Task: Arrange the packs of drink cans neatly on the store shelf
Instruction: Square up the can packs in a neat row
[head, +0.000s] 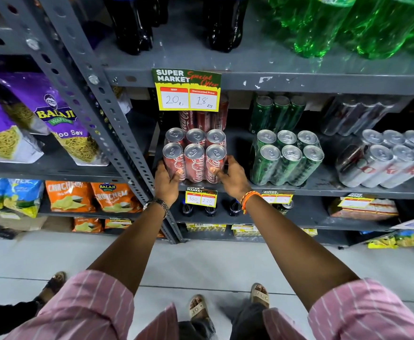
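Observation:
A shrink-wrapped pack of red cola cans (195, 157) stands upright at the front left of the grey middle shelf (323, 186). My left hand (166, 179) grips its lower left side and my right hand (233, 176) grips its lower right side, thumbs pressed on the front cans. Behind it another red pack (204, 119) is partly hidden by a price tag. To the right stand a green can pack (287, 157) with a second green pack (276, 114) behind it, and a silver can pack (387, 159) with a dark pack (355, 119) behind.
A yellow price tag (187, 90) hangs from the shelf above, which carries dark bottles (130, 25) and green bottles (348, 23). A slotted upright post (98, 99) borders the pack's left. Snack bags (41, 114) fill the left rack. Another person's sandalled foot (53, 284) stands at the lower left.

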Demonstrator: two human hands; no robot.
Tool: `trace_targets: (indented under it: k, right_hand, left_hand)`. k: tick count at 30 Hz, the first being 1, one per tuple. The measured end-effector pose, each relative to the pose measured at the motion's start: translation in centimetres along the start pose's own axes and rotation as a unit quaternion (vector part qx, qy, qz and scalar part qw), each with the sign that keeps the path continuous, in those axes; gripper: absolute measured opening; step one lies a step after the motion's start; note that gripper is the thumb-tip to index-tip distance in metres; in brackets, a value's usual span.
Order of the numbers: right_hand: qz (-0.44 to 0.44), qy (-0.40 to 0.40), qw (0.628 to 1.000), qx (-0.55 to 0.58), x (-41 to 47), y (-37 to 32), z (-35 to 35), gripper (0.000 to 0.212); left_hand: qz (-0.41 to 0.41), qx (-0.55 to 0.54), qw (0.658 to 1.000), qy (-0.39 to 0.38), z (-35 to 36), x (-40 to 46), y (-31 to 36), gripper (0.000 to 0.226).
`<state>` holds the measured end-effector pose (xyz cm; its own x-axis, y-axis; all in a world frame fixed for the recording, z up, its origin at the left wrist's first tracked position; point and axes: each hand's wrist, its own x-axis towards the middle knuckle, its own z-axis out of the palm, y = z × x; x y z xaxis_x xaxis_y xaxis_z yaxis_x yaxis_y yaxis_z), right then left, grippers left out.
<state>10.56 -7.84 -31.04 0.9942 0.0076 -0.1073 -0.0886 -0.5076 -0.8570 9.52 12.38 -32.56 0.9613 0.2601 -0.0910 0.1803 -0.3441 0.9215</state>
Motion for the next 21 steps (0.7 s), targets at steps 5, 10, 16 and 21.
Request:
trace_targets:
  k: [5, 10, 16, 21]
  right_hand:
    - [-0.020, 0.004, 1.000, -0.002, -0.2, 0.1, 0.1, 0.043]
    - [-0.022, -0.008, 1.000, -0.016, -0.2, 0.0, -0.2, 0.045]
    - [-0.021, 0.004, 1.000, 0.013, -4.0, -1.4, -1.9, 0.065]
    - [-0.185, 0.151, 0.954, 0.183, -12.3, -6.2, -9.1, 0.037]
  left_hand:
    - [0.008, 0.022, 1.000, 0.008, -0.1, 0.0, -0.2, 0.049]
    - [0.025, 0.055, 0.998, 0.001, -0.5, -0.4, -0.4, 0.047]
    - [0.071, 0.126, 0.988, 0.046, -1.5, -3.2, 1.8, 0.078]
    - [0.226, 0.166, 0.958, 0.061, -3.7, -7.7, 4.9, 0.087]
